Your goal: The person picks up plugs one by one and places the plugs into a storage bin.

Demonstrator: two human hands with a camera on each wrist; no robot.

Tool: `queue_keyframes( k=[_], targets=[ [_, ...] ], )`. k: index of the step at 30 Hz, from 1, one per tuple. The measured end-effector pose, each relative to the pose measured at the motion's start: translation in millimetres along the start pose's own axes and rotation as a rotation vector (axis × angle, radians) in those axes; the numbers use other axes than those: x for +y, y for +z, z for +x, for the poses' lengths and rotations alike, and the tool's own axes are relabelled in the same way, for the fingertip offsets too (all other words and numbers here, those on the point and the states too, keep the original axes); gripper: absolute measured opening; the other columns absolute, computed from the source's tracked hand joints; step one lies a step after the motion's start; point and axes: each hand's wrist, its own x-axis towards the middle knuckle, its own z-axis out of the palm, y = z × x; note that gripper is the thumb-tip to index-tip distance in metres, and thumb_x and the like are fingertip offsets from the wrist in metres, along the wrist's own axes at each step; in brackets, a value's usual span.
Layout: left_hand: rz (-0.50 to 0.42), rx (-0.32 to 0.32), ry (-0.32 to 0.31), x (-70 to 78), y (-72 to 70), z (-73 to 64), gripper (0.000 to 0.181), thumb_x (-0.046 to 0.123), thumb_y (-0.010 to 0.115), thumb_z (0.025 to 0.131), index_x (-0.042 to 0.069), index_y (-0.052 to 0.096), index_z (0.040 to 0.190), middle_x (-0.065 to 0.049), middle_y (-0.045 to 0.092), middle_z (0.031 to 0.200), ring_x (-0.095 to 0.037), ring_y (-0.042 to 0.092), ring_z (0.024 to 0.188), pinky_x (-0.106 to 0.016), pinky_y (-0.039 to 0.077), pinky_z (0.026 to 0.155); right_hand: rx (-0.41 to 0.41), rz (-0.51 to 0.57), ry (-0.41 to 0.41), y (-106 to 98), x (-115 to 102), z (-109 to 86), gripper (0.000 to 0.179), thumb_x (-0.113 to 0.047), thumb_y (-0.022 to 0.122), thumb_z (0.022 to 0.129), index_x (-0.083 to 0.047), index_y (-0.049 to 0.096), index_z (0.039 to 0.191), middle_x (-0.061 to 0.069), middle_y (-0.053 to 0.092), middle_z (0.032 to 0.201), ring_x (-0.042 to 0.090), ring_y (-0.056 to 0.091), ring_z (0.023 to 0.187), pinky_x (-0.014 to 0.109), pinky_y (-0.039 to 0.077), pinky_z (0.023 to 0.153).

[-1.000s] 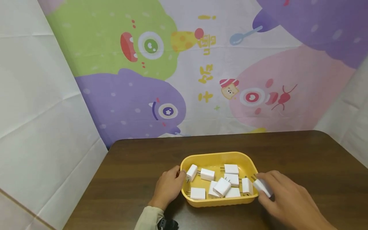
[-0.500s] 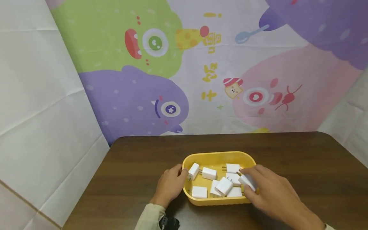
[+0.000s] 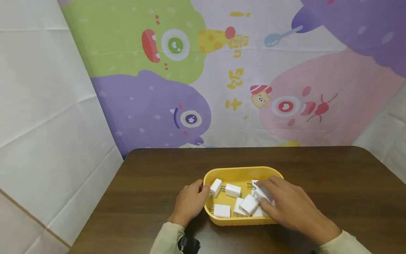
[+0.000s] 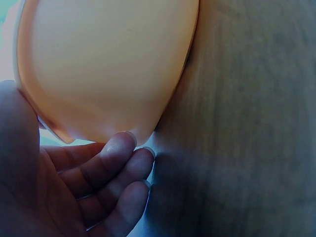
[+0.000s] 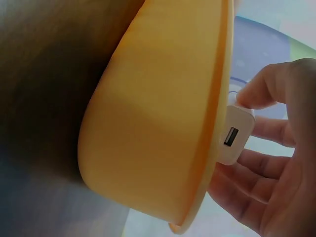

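A yellow plastic tub (image 3: 244, 221) stands on the dark wooden table. My left hand (image 3: 190, 201) holds its left end, with the thumb at the rim and the fingertips (image 4: 121, 143) against the outer wall in the left wrist view. Over the right part of the tub, my right hand (image 3: 290, 203) pinches a white USB charger (image 3: 264, 194). The right wrist view shows this charger's USB port end (image 5: 232, 136) just beyond the tub rim. Several similar white chargers (image 3: 233, 190) lie loose inside; the hand covers some on the right.
Brown tabletop (image 3: 152, 197) surrounds the tub. Behind the table hangs a cloth (image 3: 234, 134) printed with cartoon monsters. White sheets (image 3: 57, 106) flank both sides. A black band (image 3: 189, 244) is on the left wrist.
My right hand has moved left with the charger, from the tub's right rim to above the chargers inside. My left hand keeps its hold on the tub's left end.
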Motion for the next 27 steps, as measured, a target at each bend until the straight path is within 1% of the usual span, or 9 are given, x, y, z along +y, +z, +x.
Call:
queue_keyframes(
  k=[2,5,9,14,16,19,22,27],
  targets=[
    [-0.003,0.001,-0.002,0.5,0.1,-0.1,0.027,0.035,0.049,0.101,0.018,0.054,0.080,0.001,0.047,0.065,-0.016,0.046,0.058,-0.033,0.036,0.056,-0.022,0.000,-0.028,0.9,1.4,3.7,0.040,-0.027,0.076,0.079,-0.016,0.070,0.117,-0.004,0.061,0.101,0.009,0.057,0.077,0.031,0.048,0.059],
    [-0.005,0.001,-0.006,1.0,-0.1,-0.1,0.027,0.035,0.049,0.101,0.018,0.054,0.080,0.001,0.047,0.065,-0.016,0.046,0.058,-0.033,0.036,0.057,-0.054,0.006,-0.056,2.0,2.6,10.4,0.038,-0.024,0.074,0.080,-0.014,0.069,0.117,-0.002,0.061,0.102,0.010,0.057,0.080,0.031,0.049,0.061],
    [-0.001,-0.005,-0.011,0.7,0.2,0.5,0.028,0.035,0.049,0.101,0.017,0.054,0.080,0.000,0.046,0.065,-0.017,0.046,0.058,-0.034,0.035,0.057,-0.114,0.032,-0.052,2.1,2.7,18.8,0.036,-0.023,0.074,0.083,-0.013,0.068,0.117,-0.001,0.063,0.103,0.012,0.058,0.088,0.035,0.053,0.070],
    [-0.001,-0.010,-0.019,0.4,0.0,0.2,0.028,0.036,0.049,0.100,0.018,0.054,0.081,0.000,0.047,0.065,-0.017,0.047,0.058,-0.034,0.036,0.057,-0.216,0.059,-0.033,4.2,1.8,29.1,0.037,-0.023,0.075,0.084,-0.011,0.068,0.118,0.000,0.063,0.102,0.014,0.059,0.088,0.039,0.054,0.078],
    [-0.003,-0.009,-0.018,0.4,-0.4,0.2,0.028,0.037,0.048,0.101,0.018,0.054,0.081,0.000,0.048,0.065,-0.017,0.048,0.059,-0.034,0.036,0.057,-0.237,0.055,-0.049,6.4,1.3,33.0,0.036,-0.023,0.074,0.085,-0.010,0.069,0.118,0.001,0.064,0.100,0.014,0.059,0.087,0.038,0.054,0.078],
    [-0.001,-0.007,-0.011,0.2,-0.6,0.7,0.028,0.037,0.048,0.101,0.018,0.054,0.081,0.000,0.048,0.065,-0.017,0.048,0.059,-0.034,0.036,0.058,-0.234,0.050,-0.095,10.5,1.1,36.9,0.033,-0.020,0.073,0.084,-0.009,0.069,0.115,0.001,0.064,0.097,0.012,0.058,0.082,0.035,0.053,0.073],
    [0.008,-0.001,0.001,0.0,-0.4,1.2,0.027,0.036,0.049,0.100,0.018,0.054,0.081,0.001,0.048,0.065,-0.017,0.048,0.061,-0.035,0.036,0.059,-0.204,0.032,-0.142,14.1,1.3,40.6,0.031,-0.018,0.073,0.083,-0.009,0.069,0.112,0.001,0.062,0.092,0.010,0.054,0.074,0.031,0.049,0.065],
    [0.012,-0.005,-0.006,-0.9,-0.4,0.9,0.026,0.036,0.048,0.099,0.018,0.054,0.081,0.001,0.049,0.066,-0.017,0.049,0.061,-0.035,0.036,0.059,-0.170,-0.015,-0.167,18.8,1.6,45.8,0.029,-0.017,0.073,0.081,-0.009,0.069,0.109,0.000,0.061,0.088,0.010,0.053,0.070,0.032,0.046,0.061]
  ],
)
